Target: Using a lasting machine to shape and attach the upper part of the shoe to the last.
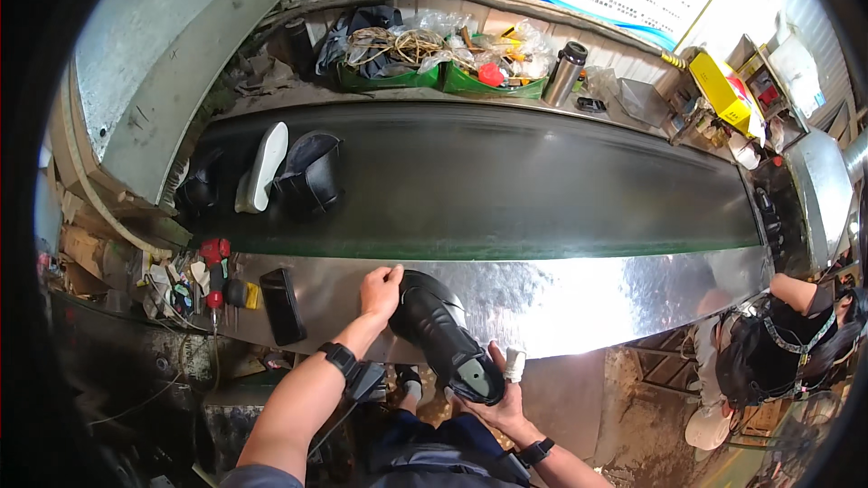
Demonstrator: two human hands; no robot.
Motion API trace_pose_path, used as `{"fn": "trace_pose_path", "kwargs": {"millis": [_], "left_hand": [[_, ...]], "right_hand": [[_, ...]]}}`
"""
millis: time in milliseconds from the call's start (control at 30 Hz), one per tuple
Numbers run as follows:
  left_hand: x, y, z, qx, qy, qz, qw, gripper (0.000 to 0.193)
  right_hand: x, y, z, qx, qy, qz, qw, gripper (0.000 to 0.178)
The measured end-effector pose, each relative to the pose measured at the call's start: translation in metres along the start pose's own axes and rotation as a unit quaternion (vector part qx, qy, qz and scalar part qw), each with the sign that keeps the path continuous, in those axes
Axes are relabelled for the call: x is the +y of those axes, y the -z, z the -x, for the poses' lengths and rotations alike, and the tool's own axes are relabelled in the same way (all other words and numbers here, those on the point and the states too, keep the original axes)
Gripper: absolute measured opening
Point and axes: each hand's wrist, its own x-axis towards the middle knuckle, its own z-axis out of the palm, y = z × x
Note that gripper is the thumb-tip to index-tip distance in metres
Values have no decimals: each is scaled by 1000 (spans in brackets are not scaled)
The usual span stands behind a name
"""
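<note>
A black shoe [438, 330] is held at a slant over the near edge of the metal ledge, its toe pointing away and its pale green insole showing at the heel opening. My right hand [503, 405] grips the heel end from below and the right, with a white wrap [514, 365] around one finger. At the toe's left side, my left hand [382, 291] is closed with its fingertips against the shoe's edge; its inner fingers are partly hidden. Farther off on the belt, a white sole [265, 167] leans beside a black shoe upper [310, 172].
Beyond the metal ledge [579, 298] runs a dark conveyor belt [506, 181]. Left along the ledge lie a phone [283, 305] and a red power tool [215, 258]. Green bins [393, 79] and a steel flask [565, 74] stand behind the belt. Another person [778, 348] is at right.
</note>
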Motion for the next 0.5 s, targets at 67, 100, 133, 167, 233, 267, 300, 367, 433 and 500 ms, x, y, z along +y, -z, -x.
{"fn": "trace_pose_path", "kwargs": {"millis": [67, 100, 133, 167, 233, 267, 300, 367, 433, 500], "left_hand": [[17, 14, 7, -55, 74, 7, 996, 45], [28, 19, 12, -83, 93, -12, 992, 54], [41, 19, 14, -112, 111, -29, 987, 66], [64, 19, 20, -164, 121, -125, 971, 88], [55, 5, 30, -111, 68, -215, 968, 84], [63, 2, 30, -123, 70, -208, 968, 81], [62, 1, 27, -120, 75, -208, 968, 81], [59, -1, 25, -84, 67, -201, 974, 70], [42, -3, 17, -45, 64, -191, 979, 64], [34, 1, 16, -8, 61, -177, 982, 58]], "right_hand": [[6, 7, 7, -36, -39, -3, 999, 111], [2, 5, 5, -48, 19, 73, 996, 109], [-2, 5, 0, -58, 78, 150, 984, 108], [-10, 6, -1, -53, 81, 159, 983, 103], [7, 10, 3, -62, 75, 169, 981, 102], [19, 16, 5, -65, 67, 182, 979, 101], [25, 17, 3, -70, 66, 181, 979, 101], [37, 22, 0, -87, 83, 195, 973, 98], [32, 17, -9, -100, 102, 190, 971, 96], [22, 13, -10, -106, 94, 174, 975, 95]]}}
